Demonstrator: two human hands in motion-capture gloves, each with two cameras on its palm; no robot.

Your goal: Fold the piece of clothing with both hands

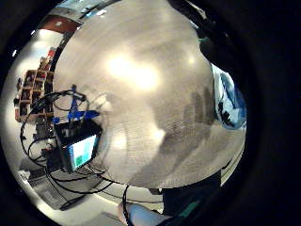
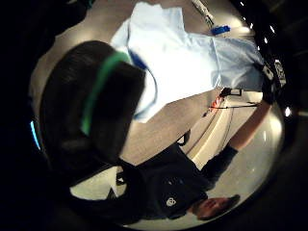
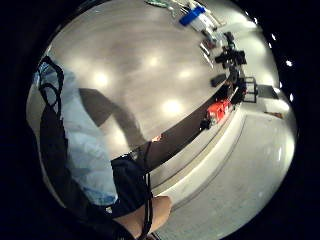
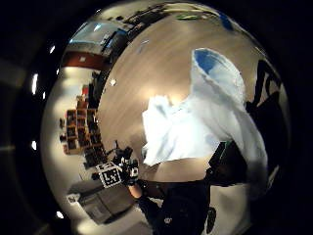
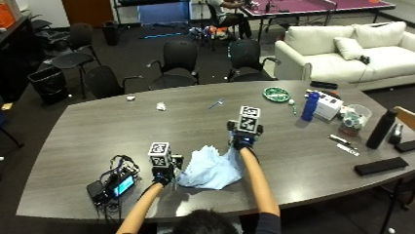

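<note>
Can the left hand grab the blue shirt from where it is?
Probably yes. The left hand is right beside the blue shirt on the table, with nothing between them. The right hand holds the shirt's other side lifted.

Outside view overhead behind person; palm views close, sharing table (image 5: 195,117).

Black gloves on left hand (image 5: 163,176), right hand (image 5: 243,142); dark top (short-sleeved).
</note>
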